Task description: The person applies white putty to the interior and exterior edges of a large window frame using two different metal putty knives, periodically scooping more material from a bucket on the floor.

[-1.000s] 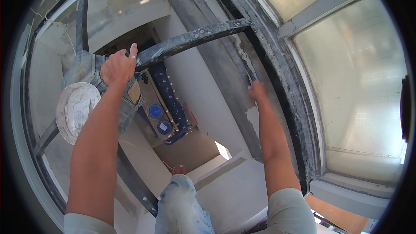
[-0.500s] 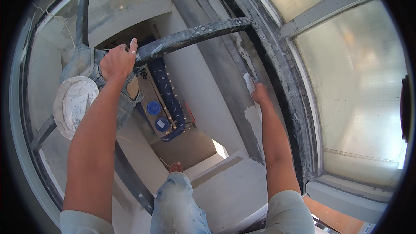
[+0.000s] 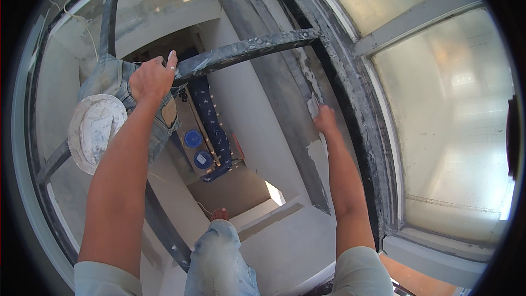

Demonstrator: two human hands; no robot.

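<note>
- The left hand point(image 3: 152, 78) is closed around a dark metal bar point(image 3: 246, 50), near the bar's left end.
- The right hand point(image 3: 325, 119) presses against the plastered wall point(image 3: 285, 131) beside the window frame point(image 3: 350, 93); its fingers are hidden, possibly holding a tool.
- A white round pan point(image 3: 94, 130) sits just left of the left forearm.

A frosted window point(image 3: 449, 131) glows bright on the right. Left of the window runs a grey plastered wall point(image 3: 257, 126), dropping to a sunlit floor point(image 3: 230, 192) far below.
</note>
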